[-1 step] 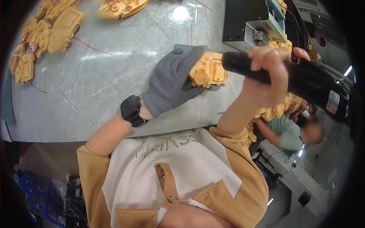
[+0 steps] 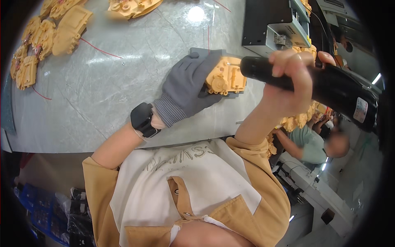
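One left hand (image 2: pixel 187 80) grips the casing (image 2: pixel 230 76) near the counter's (image 2: pixel 103 103) front edge; likely light, stiff, best held by its sides; right hand (image 2: pixel 295 78) clasps a driver (image 2: pixel 341 92).

Smooth plastic-looking tool (image 2: pixel 341 88), matt plastic housing (image 2: pixel 224 76), glossy tabletop (image 2: pixel 98 99), ribbed knit glove cuff (image 2: pixel 170 112)
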`<action>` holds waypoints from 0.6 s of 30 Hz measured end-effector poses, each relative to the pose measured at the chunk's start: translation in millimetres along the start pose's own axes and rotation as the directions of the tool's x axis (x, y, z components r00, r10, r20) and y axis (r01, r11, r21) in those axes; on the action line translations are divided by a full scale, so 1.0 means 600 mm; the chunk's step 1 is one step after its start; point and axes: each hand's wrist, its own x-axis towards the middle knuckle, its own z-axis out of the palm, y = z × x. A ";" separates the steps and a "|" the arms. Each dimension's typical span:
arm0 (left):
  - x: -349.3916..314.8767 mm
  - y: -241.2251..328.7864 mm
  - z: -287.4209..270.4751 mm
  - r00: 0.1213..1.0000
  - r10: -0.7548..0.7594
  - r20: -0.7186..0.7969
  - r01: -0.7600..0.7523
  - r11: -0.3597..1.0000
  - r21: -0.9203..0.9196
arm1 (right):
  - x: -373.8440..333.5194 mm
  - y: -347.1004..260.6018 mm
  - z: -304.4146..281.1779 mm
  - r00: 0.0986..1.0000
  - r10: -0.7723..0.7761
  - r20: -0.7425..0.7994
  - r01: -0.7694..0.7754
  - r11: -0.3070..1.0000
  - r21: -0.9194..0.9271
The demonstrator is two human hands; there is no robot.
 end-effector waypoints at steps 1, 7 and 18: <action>0.000 -0.001 -0.001 1.000 0.007 -0.003 -0.007 1.000 -0.007 | 0.002 0.001 0.002 1.000 0.017 -0.003 -0.017 1.000 0.008; -0.003 -0.006 -0.003 1.000 0.008 0.005 -0.008 1.000 -0.007 | 0.010 0.007 0.020 0.989 0.147 0.006 -0.145 0.985 -0.097; 0.000 -0.011 -0.003 1.000 -0.010 0.026 0.011 0.999 -0.036 | 0.006 0.015 0.007 0.992 0.039 0.122 -0.032 0.998 -0.058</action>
